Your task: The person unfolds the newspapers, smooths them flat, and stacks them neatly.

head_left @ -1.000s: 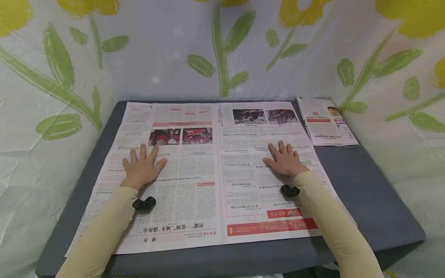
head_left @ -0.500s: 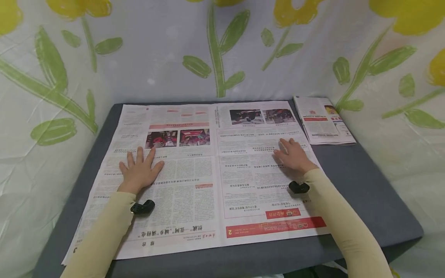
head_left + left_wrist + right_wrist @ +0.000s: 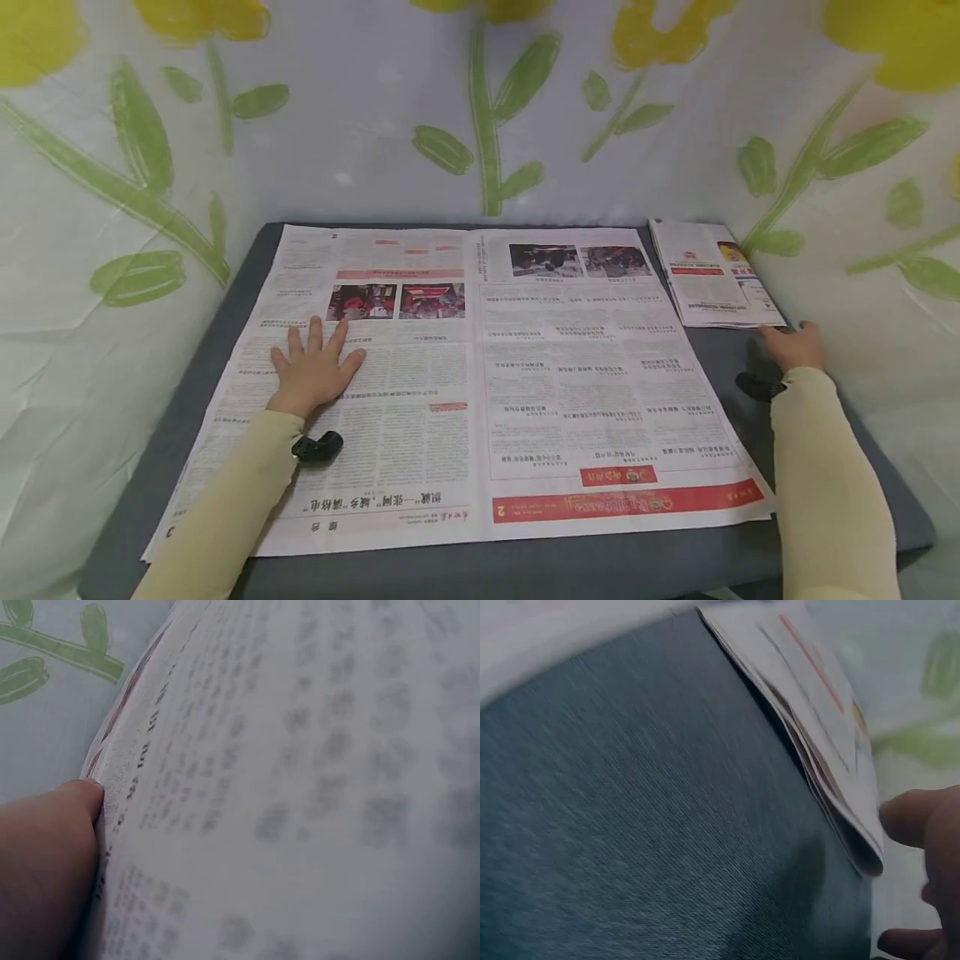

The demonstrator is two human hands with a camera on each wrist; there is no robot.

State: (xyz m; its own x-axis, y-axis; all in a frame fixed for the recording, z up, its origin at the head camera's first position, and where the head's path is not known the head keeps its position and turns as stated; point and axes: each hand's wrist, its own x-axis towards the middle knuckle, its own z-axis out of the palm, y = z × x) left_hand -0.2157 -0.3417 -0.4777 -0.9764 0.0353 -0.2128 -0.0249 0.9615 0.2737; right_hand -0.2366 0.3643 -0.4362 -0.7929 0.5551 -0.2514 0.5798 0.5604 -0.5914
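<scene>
A large open newspaper [image 3: 420, 367] lies spread on the dark grey tabletop. My left hand [image 3: 311, 377] rests flat on its left page, fingers spread, below two red-toned photos. At the back right lies a folded newspaper [image 3: 708, 298], its layered edge [image 3: 810, 754] showing in the right wrist view. My right hand [image 3: 798, 346] is at the near right corner of that folded newspaper. In the right wrist view its thumb [image 3: 907, 817] stands beside the corner, the other fingers apart below; whether the thumb touches the paper I cannot tell.
A white curtain [image 3: 360, 117] printed with yellow flowers and green leaves stands behind the table and along both sides. Bare grey tabletop [image 3: 720, 367] shows between the open newspaper and my right sleeve. A small black camera [image 3: 759, 387] sits on each wrist.
My right hand has lifted off the open newspaper's right page and moved right to the folded newspaper's near corner. The left hand stays in place on the left page.
</scene>
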